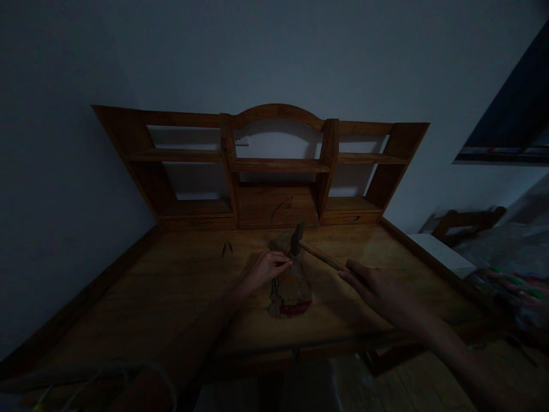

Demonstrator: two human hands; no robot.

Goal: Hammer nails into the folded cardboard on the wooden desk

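My right hand [364, 281] is closed round the wooden handle of a hammer [319, 256]. The hammer's dark head stands over the far part of a rough, brownish block-like piece [294, 289], whose near end is dark red. What this piece is made of is hard to tell in the dim light. Fingers pinched together, my left hand [269, 268] is at the left side of the piece, close beside the hammer head. Whatever lies between its fingertips is too small and dark to make out. The piece rests on a wooden desk [184, 292].
Two small, thin dark items [227, 248] lie on the desk to the left. A wooden shelf unit [278, 165] rises along the back edge. Beyond the right edge are a wooden chair [467, 222], a white surface [444, 252] and a blurred heap of plastic-wrapped things [514, 286].
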